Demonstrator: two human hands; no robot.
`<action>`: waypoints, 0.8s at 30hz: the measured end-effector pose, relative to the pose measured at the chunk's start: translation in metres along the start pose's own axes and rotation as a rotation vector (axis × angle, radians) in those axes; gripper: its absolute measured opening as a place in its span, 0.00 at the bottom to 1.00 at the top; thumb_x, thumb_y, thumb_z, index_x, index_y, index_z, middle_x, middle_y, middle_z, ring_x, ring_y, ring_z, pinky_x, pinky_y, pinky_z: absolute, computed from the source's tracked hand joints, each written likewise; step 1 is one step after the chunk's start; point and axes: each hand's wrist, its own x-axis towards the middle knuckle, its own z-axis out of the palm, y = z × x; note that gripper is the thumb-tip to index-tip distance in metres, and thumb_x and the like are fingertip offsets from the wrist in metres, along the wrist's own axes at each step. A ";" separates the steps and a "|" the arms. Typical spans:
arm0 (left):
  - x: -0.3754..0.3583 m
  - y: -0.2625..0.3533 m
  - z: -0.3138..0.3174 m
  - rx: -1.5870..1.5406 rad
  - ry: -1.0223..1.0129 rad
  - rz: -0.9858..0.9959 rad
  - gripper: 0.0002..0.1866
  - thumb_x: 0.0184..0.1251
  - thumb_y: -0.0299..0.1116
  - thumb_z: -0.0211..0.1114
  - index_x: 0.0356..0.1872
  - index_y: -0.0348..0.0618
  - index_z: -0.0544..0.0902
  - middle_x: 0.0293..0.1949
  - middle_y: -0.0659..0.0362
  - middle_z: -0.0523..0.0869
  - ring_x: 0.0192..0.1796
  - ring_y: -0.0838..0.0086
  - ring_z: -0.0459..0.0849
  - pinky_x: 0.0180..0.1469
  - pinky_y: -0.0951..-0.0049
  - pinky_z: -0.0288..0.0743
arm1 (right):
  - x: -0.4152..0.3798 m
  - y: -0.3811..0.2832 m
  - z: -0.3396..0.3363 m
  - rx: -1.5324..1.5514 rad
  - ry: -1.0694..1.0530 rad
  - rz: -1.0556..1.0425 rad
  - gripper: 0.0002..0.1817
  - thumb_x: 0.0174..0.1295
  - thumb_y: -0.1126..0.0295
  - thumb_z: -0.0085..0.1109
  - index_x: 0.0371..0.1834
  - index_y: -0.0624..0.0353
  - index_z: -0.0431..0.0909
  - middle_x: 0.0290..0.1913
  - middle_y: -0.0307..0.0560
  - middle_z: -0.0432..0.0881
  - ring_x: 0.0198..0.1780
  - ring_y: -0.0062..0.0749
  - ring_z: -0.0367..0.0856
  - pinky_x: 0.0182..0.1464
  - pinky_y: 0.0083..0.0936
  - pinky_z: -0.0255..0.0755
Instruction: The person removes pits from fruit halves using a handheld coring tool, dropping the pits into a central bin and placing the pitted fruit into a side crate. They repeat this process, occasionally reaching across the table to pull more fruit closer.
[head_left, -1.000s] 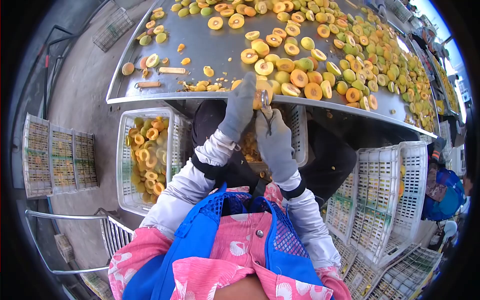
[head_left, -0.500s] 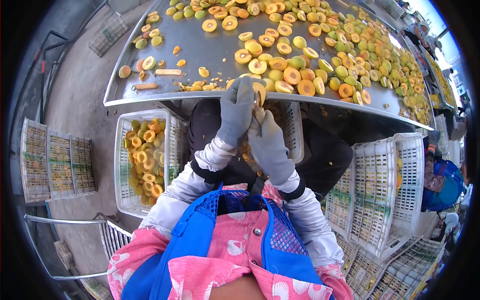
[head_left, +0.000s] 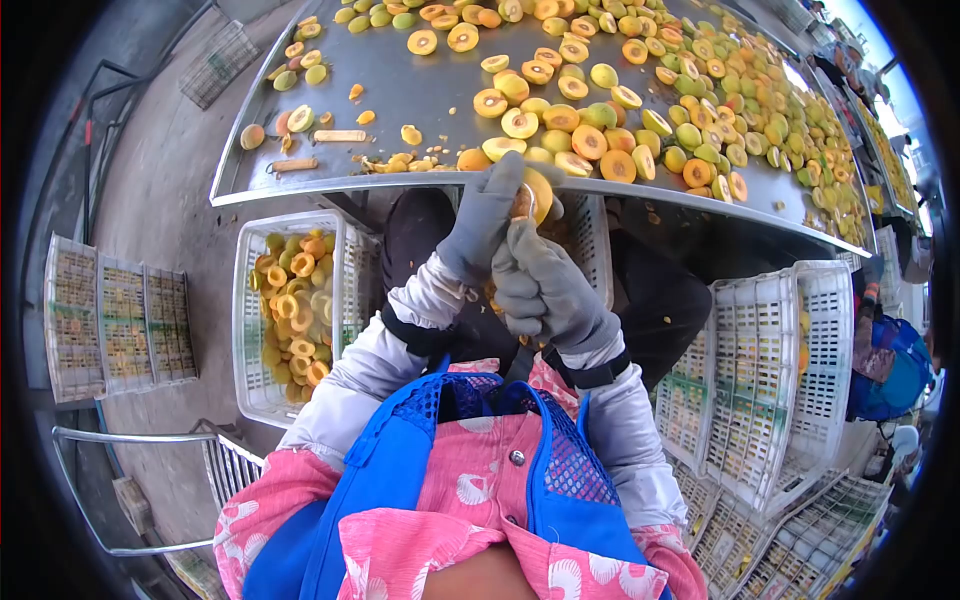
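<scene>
My left hand [head_left: 490, 215], in a grey glove, is closed around a yellow peach half [head_left: 541, 194] just in front of the table edge. My right hand [head_left: 550, 288], also gloved, is a fist close below it. A thin metal edge of a pitting tool [head_left: 529, 205] shows against the fruit's cut side; its handle is hidden in the right fist. Many peach halves [head_left: 588, 142] with brown pits lie on the metal table [head_left: 430, 85]. Below my hands, a crate [head_left: 594, 245] stands between my knees, partly hidden.
To the left stands a white crate [head_left: 243, 330] of pitted peach halves [head_left: 297, 310]. Two wooden-handled tools, one a looped tool [head_left: 292, 166], lie on the table's left. Stacked crates [head_left: 750, 390] stand to the right, a crate [head_left: 120, 320] far left. A person in blue [head_left: 890, 370] is at far right.
My right hand has turned and drawn slightly down, its knuckles now facing up. The peach half in my left hand has tilted and shows more of its yellow side. The view has shifted slightly.
</scene>
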 end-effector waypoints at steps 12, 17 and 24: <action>-0.083 0.013 -0.211 1.658 0.621 0.402 0.10 0.65 0.32 0.65 0.43 0.38 0.86 0.39 0.51 0.88 0.40 0.65 0.86 0.46 0.68 0.78 | 0.030 0.044 -0.064 0.113 0.230 -0.031 0.19 0.74 0.48 0.44 0.35 0.52 0.69 0.18 0.27 0.58 0.14 0.13 0.51 0.15 0.16 0.47; 0.030 -0.002 -0.038 1.086 0.133 0.199 0.15 0.67 0.35 0.65 0.52 0.41 0.84 0.49 0.50 0.86 0.50 0.62 0.84 0.55 0.67 0.75 | 0.031 0.034 -0.075 0.014 0.555 -0.168 0.21 0.72 0.48 0.48 0.33 0.55 0.70 0.17 0.31 0.65 0.12 0.18 0.60 0.13 0.20 0.59; 0.137 -0.061 0.043 1.617 -0.334 0.333 0.21 0.63 0.53 0.63 0.50 0.53 0.84 0.44 0.51 0.87 0.47 0.55 0.85 0.50 0.57 0.76 | 0.003 0.040 -0.126 0.184 0.735 -0.235 0.17 0.74 0.52 0.47 0.27 0.45 0.67 0.13 0.30 0.62 0.09 0.17 0.59 0.10 0.20 0.54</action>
